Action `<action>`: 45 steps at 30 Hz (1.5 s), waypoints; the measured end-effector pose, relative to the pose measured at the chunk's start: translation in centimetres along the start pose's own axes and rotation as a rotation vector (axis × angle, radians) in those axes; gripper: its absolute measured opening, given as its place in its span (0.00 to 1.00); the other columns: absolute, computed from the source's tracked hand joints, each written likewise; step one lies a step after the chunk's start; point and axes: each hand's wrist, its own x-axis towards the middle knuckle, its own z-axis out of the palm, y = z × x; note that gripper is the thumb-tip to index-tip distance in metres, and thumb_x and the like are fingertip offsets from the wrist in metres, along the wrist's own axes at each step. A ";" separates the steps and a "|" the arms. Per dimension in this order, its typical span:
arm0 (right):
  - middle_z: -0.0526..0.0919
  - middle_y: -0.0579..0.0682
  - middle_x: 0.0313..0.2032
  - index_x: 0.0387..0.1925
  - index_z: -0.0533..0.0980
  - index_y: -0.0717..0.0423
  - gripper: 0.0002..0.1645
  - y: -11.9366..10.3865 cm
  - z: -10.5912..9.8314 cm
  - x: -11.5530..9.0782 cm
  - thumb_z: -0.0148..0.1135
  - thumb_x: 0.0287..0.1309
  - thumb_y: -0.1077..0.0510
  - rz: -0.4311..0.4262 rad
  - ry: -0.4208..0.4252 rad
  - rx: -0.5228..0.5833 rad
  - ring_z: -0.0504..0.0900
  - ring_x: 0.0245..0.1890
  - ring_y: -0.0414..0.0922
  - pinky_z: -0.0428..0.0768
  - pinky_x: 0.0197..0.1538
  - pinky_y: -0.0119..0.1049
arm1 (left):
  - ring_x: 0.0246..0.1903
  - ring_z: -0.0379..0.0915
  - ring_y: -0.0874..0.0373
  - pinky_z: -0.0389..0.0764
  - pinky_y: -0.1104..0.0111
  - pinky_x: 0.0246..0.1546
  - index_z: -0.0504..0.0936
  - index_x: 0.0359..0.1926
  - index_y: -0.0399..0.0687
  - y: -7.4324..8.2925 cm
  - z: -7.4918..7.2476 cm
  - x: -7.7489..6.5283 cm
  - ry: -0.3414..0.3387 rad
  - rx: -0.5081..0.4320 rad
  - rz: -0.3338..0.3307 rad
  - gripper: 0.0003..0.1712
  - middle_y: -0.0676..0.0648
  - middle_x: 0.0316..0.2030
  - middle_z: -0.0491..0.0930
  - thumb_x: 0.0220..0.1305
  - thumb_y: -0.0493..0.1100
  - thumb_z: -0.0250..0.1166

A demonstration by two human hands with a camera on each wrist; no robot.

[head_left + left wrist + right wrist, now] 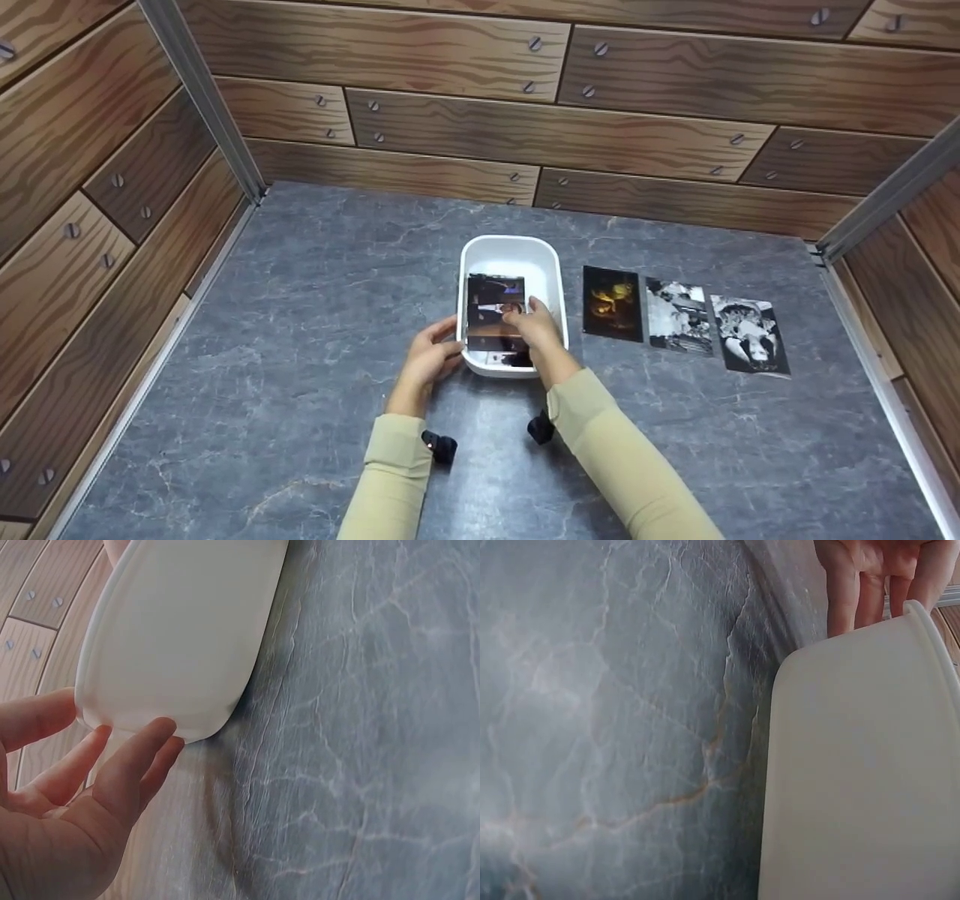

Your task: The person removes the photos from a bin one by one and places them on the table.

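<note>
A white rounded plastic container (510, 247) stands on the tabletop and holds photo prints. My right hand (541, 334) reaches into it from the near right side. It pinches the right part of a dark photo (491, 289), thumb on the picture face; its other fingers are mostly hidden. Below that photo, part of another print (495, 359) shows at the near end. My left hand (429, 358) is at the container's near left corner. In the left wrist view, its fairly straight fingers (124, 765) touch the outer wall near the rim.
To the right of the container three photos lie in a row: a dark orange-lit one (613, 304), a black-and-white one (679, 315) and another black-and-white one (750, 334). Wood-print panels (420, 120) enclose the grey marbled tabletop (315, 300) at the back and sides.
</note>
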 end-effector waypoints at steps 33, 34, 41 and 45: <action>0.79 0.64 0.40 0.60 0.67 0.71 0.34 -2.6 0.1 -2.9 0.57 0.46 0.80 -0.116 0.213 0.102 0.74 0.23 0.38 0.78 0.26 0.22 | 0.51 0.74 0.50 0.84 0.69 0.44 0.65 0.67 0.33 -0.2 0.0 0.0 -0.023 -0.028 0.006 0.33 0.33 0.67 0.65 0.58 0.24 0.54; 0.80 0.63 0.39 0.59 0.68 0.71 0.33 -2.4 0.0 -2.6 0.58 0.46 0.79 -0.110 0.221 0.093 0.74 0.23 0.38 0.78 0.26 0.22 | 0.50 0.74 0.50 0.84 0.69 0.45 0.65 0.67 0.33 -0.1 0.0 0.0 -0.024 -0.026 0.007 0.34 0.33 0.67 0.65 0.58 0.24 0.54; 0.84 0.57 0.35 0.48 0.78 0.65 0.23 0.6 0.1 0.8 0.60 0.47 0.76 -0.151 0.262 0.069 0.79 0.30 0.43 0.82 0.35 0.32 | 0.51 0.75 0.47 0.84 0.70 0.43 0.65 0.67 0.34 0.0 0.0 -0.1 -0.022 -0.028 -0.009 0.34 0.33 0.67 0.66 0.58 0.24 0.55; 0.81 0.58 0.36 0.48 0.79 0.66 0.19 -0.2 0.1 -0.2 0.59 0.52 0.73 -0.140 0.290 0.033 0.76 0.33 0.43 0.79 0.34 0.28 | 0.54 0.75 0.43 0.84 0.70 0.43 0.65 0.68 0.35 0.1 0.0 -0.1 -0.013 -0.016 -0.016 0.34 0.34 0.67 0.66 0.58 0.24 0.55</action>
